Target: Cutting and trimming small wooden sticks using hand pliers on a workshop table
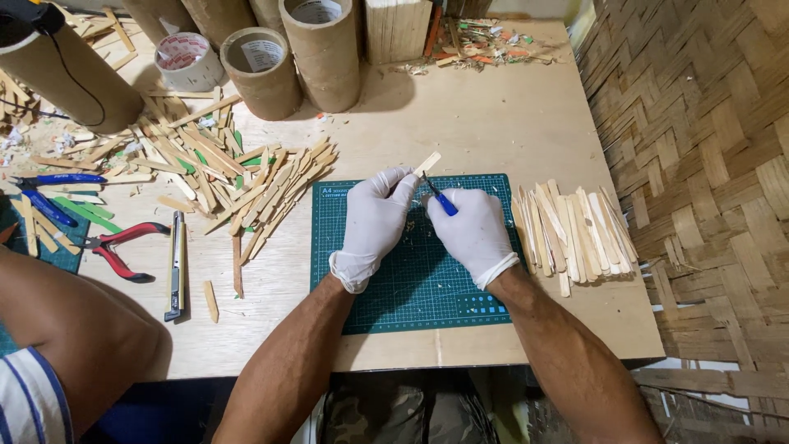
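from the head view, both forearms reach forward over the green cutting mat (411, 271), the white-gloved hands meeting near its far edge. the left hand (374, 218) bends at the wrist, its fingers (401, 178) pinched on the near end of a thin wooden strip (426, 163), which pokes out past the fingertips and slants away over the mat's far edge. the right hand (472, 226) is clenched on a small blue-handled knife (440, 197), whose tip meets the strip just beside the left fingertips. cardboard tubes (325, 49) stand upright along the back of the tabletop (493, 115), two with pale round labels inside. a neat stack of strips (575, 230) lies right of the mat, a loose heap (222, 173) left of it, near red-handled pliers (123, 247).
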